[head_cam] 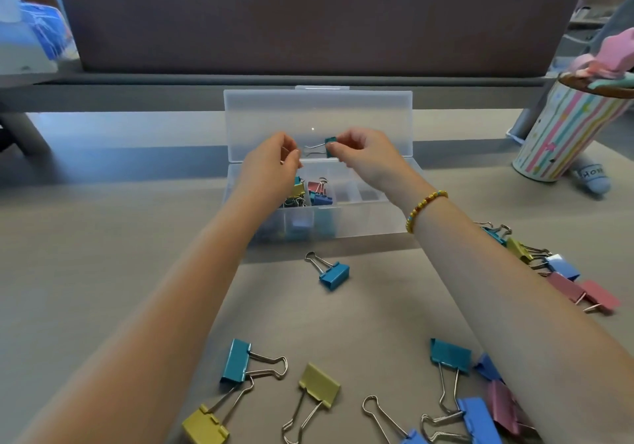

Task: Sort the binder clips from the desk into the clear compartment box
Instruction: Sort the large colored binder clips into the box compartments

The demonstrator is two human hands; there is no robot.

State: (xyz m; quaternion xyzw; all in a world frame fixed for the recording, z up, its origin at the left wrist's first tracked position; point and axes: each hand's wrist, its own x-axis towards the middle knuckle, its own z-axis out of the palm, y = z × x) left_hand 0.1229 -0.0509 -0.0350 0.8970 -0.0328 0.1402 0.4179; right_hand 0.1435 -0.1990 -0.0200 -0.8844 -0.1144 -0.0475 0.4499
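The clear compartment box (360, 220) stands open at mid-desk, its lid (319, 117) raised behind. Several coloured binder clips (310, 193) lie in its left compartments. My right hand (363, 155) pinches the body of a small teal binder clip (330, 145) above the box. My left hand (274, 162) has its fingers closed at that clip's wire handles. A teal clip (331, 272) lies just in front of the box. Several more clips lie near the front edge, such as a teal one (240, 361) and a yellow one (319, 385).
A row of clips in teal, yellow, blue and pink (562, 272) lies to the right, partly under my right forearm. A striped cylindrical container (562, 134) stands at the far right. A dark partition panel (308, 14) closes the back of the desk.
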